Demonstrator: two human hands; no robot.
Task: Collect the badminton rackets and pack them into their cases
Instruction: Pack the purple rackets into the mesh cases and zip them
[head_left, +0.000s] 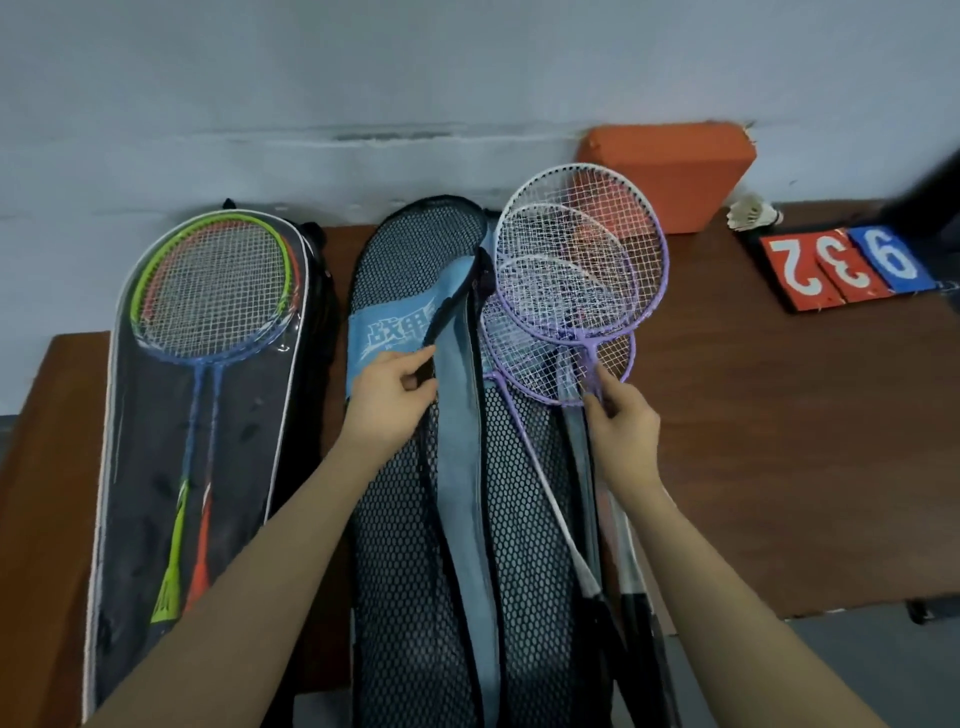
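Two purple-and-white rackets lie overlapped at centre right: the upper racket and a lower one. My right hand pinches the upper racket at its throat. A blue and black mesh case lies open in the middle, and my left hand grips its black edge, lifting the flap. On the left, a dark case with a clear window holds a green racket and an orange one, partly hidden behind it.
All of this rests on a brown table against a pale wall. An orange block stands at the back right, with a shuttlecock and red and blue number cards beside it.
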